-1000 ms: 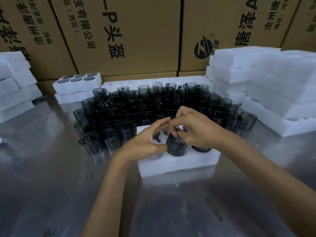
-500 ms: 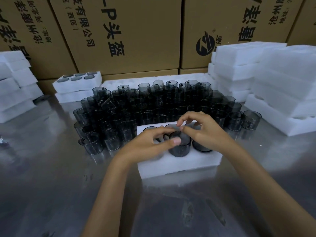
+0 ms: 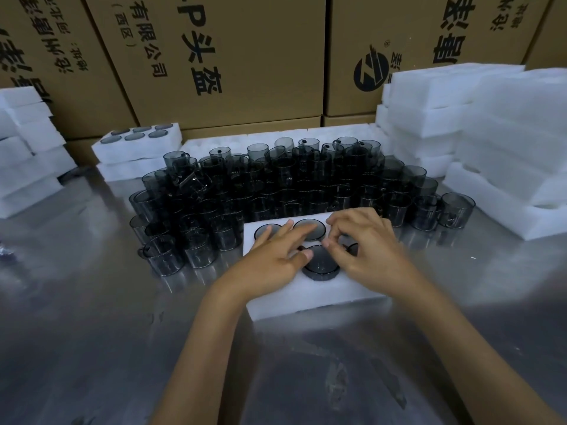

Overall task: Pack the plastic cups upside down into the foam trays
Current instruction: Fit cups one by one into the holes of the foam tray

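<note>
Inverted cup [image 3: 320, 261] seated in foam tray [image 3: 310, 297] (near row); left hand [image 3: 271, 259] flat, fingers straight on it; right hand [image 3: 366, 244] fingers curled, holding nothing

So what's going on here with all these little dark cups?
A person is packing smoky plastic cups upside down into a white foam tray on a metal table. The left hand lies flat across the tray, its fingers reaching over seated cups, while the right hand, fingers curled, touches the front cup, which is not fully down. A crowd of loose cups waits behind, and a filled tray sits further back.
</note>
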